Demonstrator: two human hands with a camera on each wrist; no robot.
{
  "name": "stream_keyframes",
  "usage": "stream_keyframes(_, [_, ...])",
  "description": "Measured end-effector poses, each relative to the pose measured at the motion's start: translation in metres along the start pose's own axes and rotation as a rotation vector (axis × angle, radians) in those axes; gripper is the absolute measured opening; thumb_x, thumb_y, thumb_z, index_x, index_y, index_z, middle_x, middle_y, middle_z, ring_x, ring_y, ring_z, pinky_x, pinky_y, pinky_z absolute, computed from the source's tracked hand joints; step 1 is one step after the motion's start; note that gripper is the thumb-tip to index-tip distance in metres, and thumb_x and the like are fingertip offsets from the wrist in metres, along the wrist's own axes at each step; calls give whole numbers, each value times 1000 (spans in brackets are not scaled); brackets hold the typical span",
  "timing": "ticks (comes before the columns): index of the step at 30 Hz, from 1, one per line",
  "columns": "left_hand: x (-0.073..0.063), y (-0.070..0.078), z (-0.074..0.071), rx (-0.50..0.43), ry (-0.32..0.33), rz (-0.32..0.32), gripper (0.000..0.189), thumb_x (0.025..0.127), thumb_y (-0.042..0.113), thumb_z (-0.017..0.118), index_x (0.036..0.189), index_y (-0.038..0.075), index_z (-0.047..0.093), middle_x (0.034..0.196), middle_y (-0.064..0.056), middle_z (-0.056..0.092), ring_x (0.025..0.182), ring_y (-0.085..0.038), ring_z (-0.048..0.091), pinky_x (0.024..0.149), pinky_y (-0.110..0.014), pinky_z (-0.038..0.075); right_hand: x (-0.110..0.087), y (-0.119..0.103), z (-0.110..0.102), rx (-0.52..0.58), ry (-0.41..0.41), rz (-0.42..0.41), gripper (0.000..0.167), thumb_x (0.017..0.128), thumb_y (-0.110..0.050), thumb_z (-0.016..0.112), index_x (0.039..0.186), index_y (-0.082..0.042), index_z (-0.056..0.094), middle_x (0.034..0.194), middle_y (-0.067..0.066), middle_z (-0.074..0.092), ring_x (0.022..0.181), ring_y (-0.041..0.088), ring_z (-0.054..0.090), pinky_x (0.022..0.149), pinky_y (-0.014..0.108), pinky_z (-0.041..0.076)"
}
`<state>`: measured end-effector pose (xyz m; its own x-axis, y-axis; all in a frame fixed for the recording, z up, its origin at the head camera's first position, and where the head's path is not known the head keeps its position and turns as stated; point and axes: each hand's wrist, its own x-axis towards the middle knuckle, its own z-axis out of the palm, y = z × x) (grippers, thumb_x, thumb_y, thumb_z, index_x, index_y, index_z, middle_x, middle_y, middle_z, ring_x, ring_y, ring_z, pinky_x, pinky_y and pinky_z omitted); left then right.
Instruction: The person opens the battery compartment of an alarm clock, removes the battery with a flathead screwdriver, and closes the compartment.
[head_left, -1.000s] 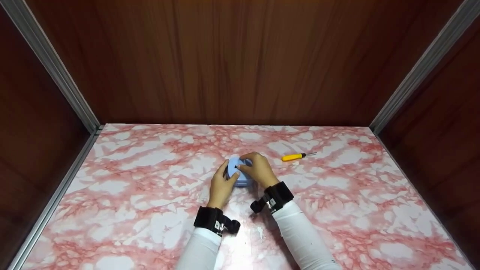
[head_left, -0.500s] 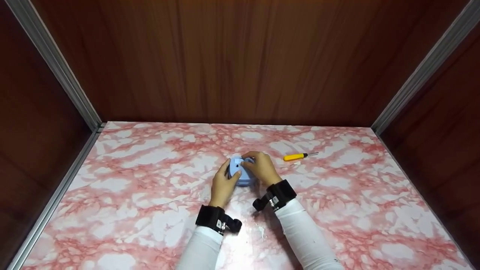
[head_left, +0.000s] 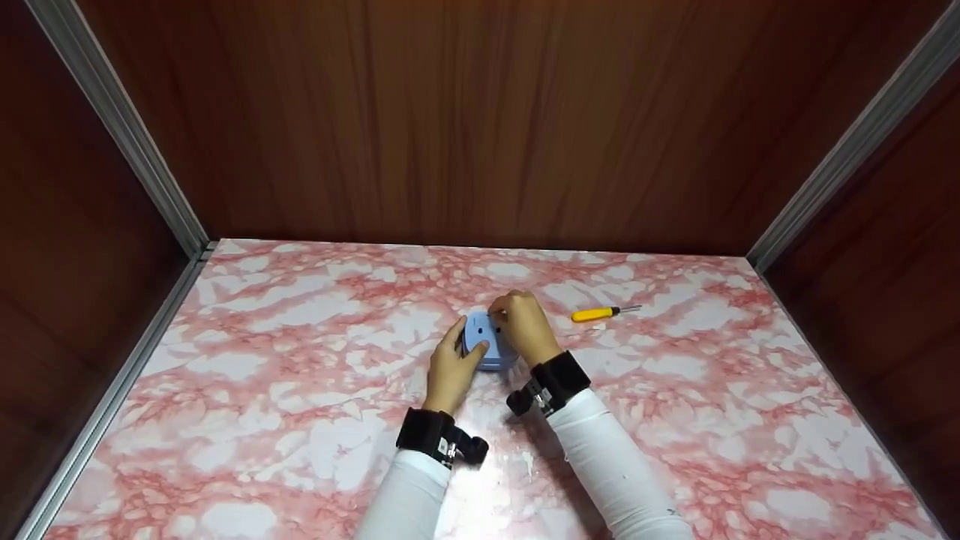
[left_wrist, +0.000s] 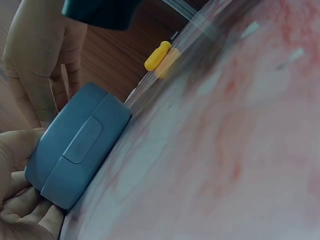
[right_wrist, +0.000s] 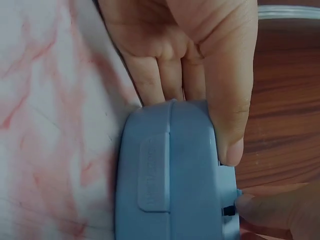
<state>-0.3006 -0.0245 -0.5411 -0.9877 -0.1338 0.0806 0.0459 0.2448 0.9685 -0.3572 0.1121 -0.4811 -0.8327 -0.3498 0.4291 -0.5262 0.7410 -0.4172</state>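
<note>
A blue rounded case (head_left: 498,354) stands on the table, with dark holes in its top face and a raised lettered panel (left_wrist: 84,140) on its side. My left hand (head_left: 452,367) grips its left side, thumb (right_wrist: 231,130) on the top face and fingers round the flank. My right hand (head_left: 525,322) is over the right half, curled, thumb and forefinger together near the far edge. In the right wrist view a fingertip (right_wrist: 250,207) meets a small blue piece (right_wrist: 239,192) standing out from the top face, beside a dark opening. The right palm is hidden.
A screwdriver (head_left: 592,315) with a yellow handle lies right of the case, its shaft pointing right. Close to it is a small pale scrap (head_left: 598,328). Dark wood-grain panels (head_left: 480,135) stand behind and at both sides of the marbled table (head_left: 300,390).
My right fingers have shifted toward the far edge of the case and curled more, so a second dark hole shows on its top. The left hand keeps its grip.
</note>
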Motion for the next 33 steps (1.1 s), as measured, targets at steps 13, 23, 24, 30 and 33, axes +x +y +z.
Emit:
stream_keyframes(13, [1,0,1,2,-8,-14,67,88,32,71,147,15,43,143,-13,48,127,-26,49,105,-40,39,-4,-1,-1,-52,-15,-35,9,87,5,66,87,0,74,84,11,69,81,27,65,74,38,55])
stream_keyframes(23, [1,0,0,-11,-6,-6,67,88,32,71,146,15,43,141,-13,50,126,-26,50,104,-40,41,-5,2,-1,-83,11,-75,12,89,4,63,86,-2,73,81,10,65,80,26,62,73,38,53])
stream_keyframes(24, [1,0,1,-12,-7,-4,67,88,32,71,146,14,43,141,-13,50,126,-26,51,103,-40,42,-6,2,-1,-80,15,-76,13,89,4,62,86,-2,73,81,10,65,80,26,62,73,38,53])
stream_keyframes(30, [2,-1,0,1,-9,-7,67,88,34,71,146,15,44,140,-12,51,126,-25,50,103,-41,41,-5,5,-7,-46,31,-62,16,90,7,59,89,-1,73,85,11,66,83,27,62,77,39,53])
stream_keyframes(33, [2,-2,0,-2,-13,-18,67,88,35,71,147,16,43,140,-12,51,127,-25,50,103,-42,41,-4,7,-11,-38,25,-37,18,89,9,58,91,0,73,86,11,67,85,28,62,79,39,53])
